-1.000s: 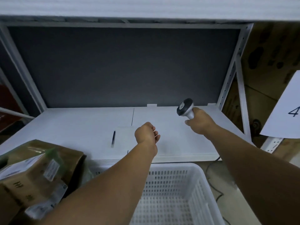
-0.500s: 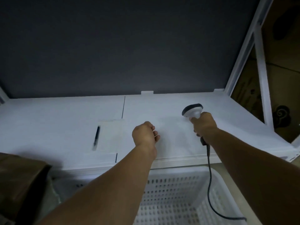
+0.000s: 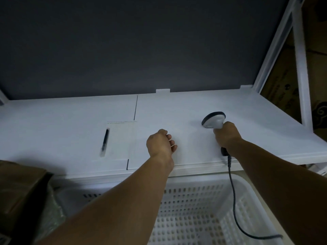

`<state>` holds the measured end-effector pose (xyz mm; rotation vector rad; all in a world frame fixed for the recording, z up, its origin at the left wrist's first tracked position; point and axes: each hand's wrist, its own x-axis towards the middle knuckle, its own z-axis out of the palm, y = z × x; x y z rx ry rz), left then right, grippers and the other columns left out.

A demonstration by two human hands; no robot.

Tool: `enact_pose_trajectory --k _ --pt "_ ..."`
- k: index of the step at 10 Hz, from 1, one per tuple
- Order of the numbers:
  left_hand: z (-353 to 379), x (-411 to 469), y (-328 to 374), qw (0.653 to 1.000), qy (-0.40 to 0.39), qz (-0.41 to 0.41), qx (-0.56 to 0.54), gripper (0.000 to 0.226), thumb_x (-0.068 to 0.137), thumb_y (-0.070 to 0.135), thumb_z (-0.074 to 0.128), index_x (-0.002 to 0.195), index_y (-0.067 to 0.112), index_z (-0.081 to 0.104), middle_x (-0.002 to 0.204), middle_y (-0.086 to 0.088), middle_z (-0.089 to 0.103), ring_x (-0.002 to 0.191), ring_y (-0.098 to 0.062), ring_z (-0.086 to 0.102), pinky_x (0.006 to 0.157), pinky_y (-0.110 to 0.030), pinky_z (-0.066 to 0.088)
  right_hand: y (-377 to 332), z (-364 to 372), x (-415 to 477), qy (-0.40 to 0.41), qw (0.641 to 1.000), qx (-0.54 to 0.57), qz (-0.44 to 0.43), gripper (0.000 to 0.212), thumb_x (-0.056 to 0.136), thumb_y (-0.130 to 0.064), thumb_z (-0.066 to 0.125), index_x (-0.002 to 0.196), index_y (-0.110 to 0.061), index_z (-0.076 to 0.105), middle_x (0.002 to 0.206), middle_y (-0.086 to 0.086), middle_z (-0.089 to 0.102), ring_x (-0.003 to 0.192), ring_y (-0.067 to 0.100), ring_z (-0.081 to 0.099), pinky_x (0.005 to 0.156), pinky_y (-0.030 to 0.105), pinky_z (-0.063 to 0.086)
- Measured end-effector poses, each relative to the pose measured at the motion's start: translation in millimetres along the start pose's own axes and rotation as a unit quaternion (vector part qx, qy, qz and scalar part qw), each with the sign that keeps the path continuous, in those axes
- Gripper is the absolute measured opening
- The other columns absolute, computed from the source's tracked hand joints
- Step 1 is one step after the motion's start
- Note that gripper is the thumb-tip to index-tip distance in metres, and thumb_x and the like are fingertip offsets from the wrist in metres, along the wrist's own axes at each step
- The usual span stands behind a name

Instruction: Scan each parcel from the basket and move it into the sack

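Hands over basket [image 3: 203,206] (right [image 3: 227,137] gripping scanner [image 3: 213,119])

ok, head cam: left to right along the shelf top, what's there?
pen → paper sheet under it → left hand, closed, holding nothing visible → scanner, head resting on the shelf → right hand gripping its handle.

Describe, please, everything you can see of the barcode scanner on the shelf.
The barcode scanner is a handheld unit with a light grey, plastic-looking head capped by a dark rim. The right hand grips its handle, hiding most of it. The head points down at the white shelf, near the surface; contact cannot be told. A dark cable runs from the handle's base, over the shelf edge and across the white basket.
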<state>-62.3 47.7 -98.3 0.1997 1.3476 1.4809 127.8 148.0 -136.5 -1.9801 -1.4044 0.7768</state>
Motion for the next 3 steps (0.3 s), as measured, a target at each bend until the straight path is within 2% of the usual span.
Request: enact_pose_trajectory --k 1,2,3 --pt "-1.9 2.9 -3.5 1.0 0.003 0.002 0.015 0.021 0.097 0.005 0.05 0.079 0.009 0.06 0.072 -0.003 0.057 0.056 -0.015 0.048 0.057 -0.028 0.048 1.5 1.9 -0.7 0.0 1.0 -0.015 -0.007 0.012 0.1 -0.015 0.053 0.109 -0.007 0.052 0.096 0.014 0.054 0.084 0.03 0.051 0.07 0.035 0.04" --pt "-6.1 4.7 -5.9 1.0 0.007 -0.001 0.023 0.021 0.096 0.004 0.051 0.078 0.009 0.06 0.073 -0.003 0.058 0.058 -0.015 0.049 0.057 -0.028 0.049 2.3 2.9 -2.8 0.0 1.0 -0.028 -0.008 0.017 0.099 -0.017 0.056 0.112 -0.006 0.053 0.097 0.014 0.056 0.086 0.031 0.054 0.073 0.036 0.041" --pt "-10.2 3.8 -5.3 1.0 0.016 0.0 0.017 0.021 0.096 0.004 0.051 0.077 0.008 0.06 0.074 -0.004 0.058 0.059 -0.015 0.05 0.056 -0.028 0.05 -1.0 0.5 -8.7 0.02 0.998 -0.057 -0.018 0.04 0.098 -0.024 0.064 0.126 -0.001 0.05 0.108 0.017 0.059 0.103 0.037 0.061 0.081 0.041 0.049"
